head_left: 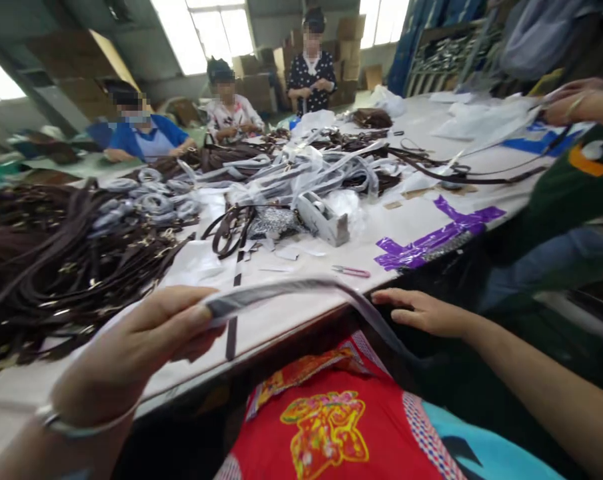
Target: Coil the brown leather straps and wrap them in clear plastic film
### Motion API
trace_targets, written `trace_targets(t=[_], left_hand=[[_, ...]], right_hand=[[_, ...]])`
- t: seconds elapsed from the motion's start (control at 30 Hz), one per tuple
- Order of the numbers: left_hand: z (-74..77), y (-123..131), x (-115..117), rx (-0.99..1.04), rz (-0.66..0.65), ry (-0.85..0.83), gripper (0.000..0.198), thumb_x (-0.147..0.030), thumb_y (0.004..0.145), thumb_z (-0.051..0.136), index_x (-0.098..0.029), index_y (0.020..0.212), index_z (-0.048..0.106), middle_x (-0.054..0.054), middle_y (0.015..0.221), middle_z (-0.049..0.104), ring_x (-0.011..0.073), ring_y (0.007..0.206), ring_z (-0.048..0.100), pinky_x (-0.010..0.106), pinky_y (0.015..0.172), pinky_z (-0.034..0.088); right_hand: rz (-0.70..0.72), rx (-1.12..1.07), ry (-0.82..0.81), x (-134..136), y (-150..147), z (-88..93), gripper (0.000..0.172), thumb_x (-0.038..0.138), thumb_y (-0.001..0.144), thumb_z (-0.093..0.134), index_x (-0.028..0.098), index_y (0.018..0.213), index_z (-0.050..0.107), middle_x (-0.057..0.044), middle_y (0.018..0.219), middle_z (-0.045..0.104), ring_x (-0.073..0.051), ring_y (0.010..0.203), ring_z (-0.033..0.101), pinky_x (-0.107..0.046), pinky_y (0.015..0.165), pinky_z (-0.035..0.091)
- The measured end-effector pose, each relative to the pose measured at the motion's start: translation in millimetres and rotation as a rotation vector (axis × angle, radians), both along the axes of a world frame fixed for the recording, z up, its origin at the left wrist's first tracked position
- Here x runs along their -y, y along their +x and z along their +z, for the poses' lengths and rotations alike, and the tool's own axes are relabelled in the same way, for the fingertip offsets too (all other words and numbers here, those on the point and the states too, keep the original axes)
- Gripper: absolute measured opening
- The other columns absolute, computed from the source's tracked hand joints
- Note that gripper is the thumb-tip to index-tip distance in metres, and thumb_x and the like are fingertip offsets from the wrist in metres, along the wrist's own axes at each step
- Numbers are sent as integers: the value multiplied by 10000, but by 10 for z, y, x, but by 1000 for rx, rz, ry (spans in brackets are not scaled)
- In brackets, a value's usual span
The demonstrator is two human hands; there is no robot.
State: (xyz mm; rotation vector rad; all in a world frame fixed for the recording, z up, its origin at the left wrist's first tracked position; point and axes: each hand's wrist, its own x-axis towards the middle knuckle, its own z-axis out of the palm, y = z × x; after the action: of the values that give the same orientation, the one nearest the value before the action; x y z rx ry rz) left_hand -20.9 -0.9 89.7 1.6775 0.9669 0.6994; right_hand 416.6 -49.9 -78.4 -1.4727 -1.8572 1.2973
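Observation:
My left hand (151, 333) pinches one end of a long strap wrapped in clear plastic (291, 290), thumb on top, just above the near edge of the white table (281, 320). The strap arcs to the right and drops past the table edge toward my lap. My right hand (421, 312) lies at the table edge with its fingers stretched out, touching the strap where it bends down. A red printed cloth (331, 420) covers my lap below.
A heap of dark brown leather straps (66, 267) fills the left of the table, with bagged straps (306, 170) in the middle. Small pink snips (351, 271), a tape dispenser (324, 217) and purple tape (431, 237) lie nearby. Several people work around the table.

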Motion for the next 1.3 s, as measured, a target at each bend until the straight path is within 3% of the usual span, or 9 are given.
trace_targets(t=[0.07,0.13,0.2,0.27,0.4,0.6,0.83,1.0,1.3], left_hand=[[-5,74,0,-162,-219,-112,392,-451,905,586,-145,678,680,-13,525,525,81,448,424,164,401,343],[-52,181,-54,-241,-362,-158,414,-506,899,568,-148,740,702,8,552,544,103,466,445,188,409,350],[-125,227,-114,-267,-426,-170,433,-535,917,527,-154,800,697,8,564,557,111,468,455,195,417,354],[-225,191,-151,-308,-463,-174,447,-536,946,477,-158,812,675,5,573,569,114,471,467,201,435,366],[-533,99,-126,-521,-599,-161,464,-504,979,426,-159,742,626,13,637,610,123,551,510,215,538,417],[-947,391,8,-463,-668,-153,458,-483,996,375,-150,789,611,-2,696,595,118,607,478,222,586,401],[-1086,739,72,-331,-551,-153,437,-452,998,375,-151,807,629,17,726,684,118,633,562,224,656,443],[-1098,831,87,-316,-493,-264,413,-447,979,421,-152,813,657,3,656,673,108,554,543,212,595,429],[-1229,341,-41,-159,-649,-628,545,-660,903,497,-147,894,682,10,665,585,113,531,476,225,501,388]], right_hand=[[71,-130,183,-72,-548,236,642,575,945,501,188,1457,480,-139,1494,498,-301,1390,443,-468,1157,340],[175,-244,203,-94,-1023,423,642,610,957,457,190,1442,488,-128,1468,523,-280,1366,465,-449,1159,333],[265,-373,52,-78,-1335,493,591,627,965,417,152,1245,627,-129,1197,688,-245,1086,651,-392,970,504],[205,-422,-77,-40,-1465,460,539,613,962,430,133,978,675,-67,827,704,-172,709,651,-294,676,535],[5,-152,113,17,-1419,370,373,450,944,536,148,761,654,-7,652,619,-126,603,543,-243,584,419],[100,118,336,59,-1474,445,287,309,933,537,157,734,676,-21,670,661,-135,620,566,-253,610,389],[35,133,318,83,-1501,346,337,346,955,480,165,714,629,-28,655,644,-146,608,550,-260,581,368],[91,145,222,90,-1522,375,291,431,907,569,156,908,667,-55,818,708,-182,731,609,-279,660,417],[32,-25,99,1,-1334,299,294,421,846,607,152,785,708,-12,693,658,-150,647,551,-264,629,427]])
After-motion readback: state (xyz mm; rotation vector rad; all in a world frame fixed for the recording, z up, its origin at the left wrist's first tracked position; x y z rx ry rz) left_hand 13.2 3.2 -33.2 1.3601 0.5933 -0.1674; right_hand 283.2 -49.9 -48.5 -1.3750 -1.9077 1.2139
